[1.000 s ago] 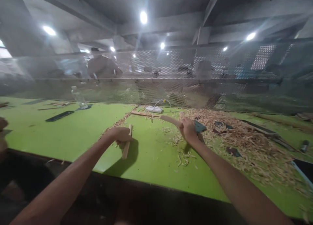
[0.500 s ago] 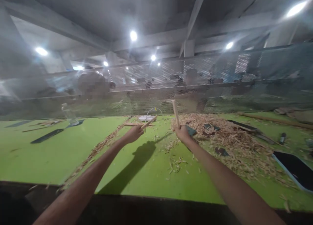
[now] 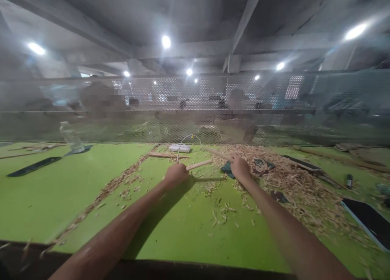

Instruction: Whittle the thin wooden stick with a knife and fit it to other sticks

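My left hand (image 3: 176, 173) is closed around a pale wooden stick (image 3: 200, 165), which points right and slightly upward over the green table. Opposite it, my right hand (image 3: 241, 167) grips a second pale wooden stick (image 3: 217, 152) that slants up to the left. The two sticks are apart, their free ends reaching towards each other. Just under my right hand lies a dark green cloth (image 3: 227, 169) beside the heap of wood shavings (image 3: 292, 178). Behind my left hand a flat wooden strip (image 3: 166, 155) rests on the table. Fingertips of both hands are mostly hidden.
A white power strip (image 3: 179, 148) with a looped cable stands near the perforated screen (image 3: 195, 121). A clear bottle (image 3: 72, 138) and a dark flat slab (image 3: 34, 166) are on the left. On the right are a phone (image 3: 367, 221) and a small dark marker (image 3: 349, 181). People sit beyond the screen.
The right hand's stick has tipped from upright to leaning left. My left hand's stick has swung lower, closer to level. Both hands sit further right, and the view has shifted slightly.
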The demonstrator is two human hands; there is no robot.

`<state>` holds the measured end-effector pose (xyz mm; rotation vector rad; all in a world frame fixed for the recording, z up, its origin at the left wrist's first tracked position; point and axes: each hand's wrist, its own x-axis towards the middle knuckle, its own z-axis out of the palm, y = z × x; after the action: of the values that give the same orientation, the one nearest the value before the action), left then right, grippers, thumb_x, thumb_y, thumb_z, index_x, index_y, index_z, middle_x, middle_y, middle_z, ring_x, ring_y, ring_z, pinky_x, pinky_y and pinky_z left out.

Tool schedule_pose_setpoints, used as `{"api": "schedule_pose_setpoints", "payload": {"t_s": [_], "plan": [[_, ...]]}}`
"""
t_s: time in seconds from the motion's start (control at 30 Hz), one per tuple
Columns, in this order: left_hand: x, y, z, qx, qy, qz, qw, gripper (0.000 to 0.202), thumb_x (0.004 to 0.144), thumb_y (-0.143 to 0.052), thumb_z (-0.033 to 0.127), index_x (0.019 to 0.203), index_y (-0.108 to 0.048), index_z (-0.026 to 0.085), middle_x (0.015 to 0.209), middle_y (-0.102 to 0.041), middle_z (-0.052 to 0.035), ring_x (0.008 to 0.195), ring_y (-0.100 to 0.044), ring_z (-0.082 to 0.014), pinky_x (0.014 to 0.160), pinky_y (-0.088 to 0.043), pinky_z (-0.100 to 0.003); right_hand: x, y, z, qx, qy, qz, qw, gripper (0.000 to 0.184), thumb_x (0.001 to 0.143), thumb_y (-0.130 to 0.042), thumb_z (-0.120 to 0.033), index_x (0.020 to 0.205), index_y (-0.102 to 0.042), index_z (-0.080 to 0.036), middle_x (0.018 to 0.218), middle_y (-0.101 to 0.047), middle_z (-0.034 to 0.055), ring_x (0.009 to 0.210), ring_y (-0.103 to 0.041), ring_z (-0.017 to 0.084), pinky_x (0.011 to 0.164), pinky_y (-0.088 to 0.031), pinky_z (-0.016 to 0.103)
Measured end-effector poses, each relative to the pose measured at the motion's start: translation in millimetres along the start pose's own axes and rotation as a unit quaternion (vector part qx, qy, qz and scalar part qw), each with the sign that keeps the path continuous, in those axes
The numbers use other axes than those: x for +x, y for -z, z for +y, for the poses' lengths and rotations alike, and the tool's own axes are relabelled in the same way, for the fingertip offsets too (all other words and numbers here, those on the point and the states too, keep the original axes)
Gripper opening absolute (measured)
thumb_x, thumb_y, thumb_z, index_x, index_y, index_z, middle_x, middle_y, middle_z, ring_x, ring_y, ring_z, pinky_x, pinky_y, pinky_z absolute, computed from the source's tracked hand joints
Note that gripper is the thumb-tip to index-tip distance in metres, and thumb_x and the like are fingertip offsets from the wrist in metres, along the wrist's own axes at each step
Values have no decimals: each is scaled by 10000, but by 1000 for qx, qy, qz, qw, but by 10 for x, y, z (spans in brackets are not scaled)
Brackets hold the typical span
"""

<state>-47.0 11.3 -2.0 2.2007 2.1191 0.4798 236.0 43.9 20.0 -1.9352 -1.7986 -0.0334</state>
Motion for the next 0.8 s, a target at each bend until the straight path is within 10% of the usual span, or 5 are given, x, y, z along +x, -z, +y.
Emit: {"api": "schedule_pose_setpoints", "payload": {"t_s": [0.27,0.47,0.8], "plan": [[-34,22,-150,8,-103,33,994,246,951,-549,250,965,-785,182,828,-746,-69,725,-639,-186,667,-416,-274,140,-222,193,218,136,13,966,181,873,-589,-266,797,-733,-186,808,-727,78,762,-657,217,701,-474,276],[4,-18,-178,3,-303,124,945,395,1004,-539,330,668,-666,166,688,-676,-70,652,-567,-174,666,-401,-291,197,-284,200,259,259,40,930,259,849,-591,-419,746,-712,-215,878,-713,97,901,-645,253,839,-506,341],[-84,107,-83,14,-315,110,943,426,1055,-475,349,699,-642,185,753,-697,-70,714,-568,-183,804,-416,-335,24,-228,-33,239,202,4,950,302,941,-518,-335,885,-764,-168,986,-730,135,969,-646,269,890,-516,378]]}}
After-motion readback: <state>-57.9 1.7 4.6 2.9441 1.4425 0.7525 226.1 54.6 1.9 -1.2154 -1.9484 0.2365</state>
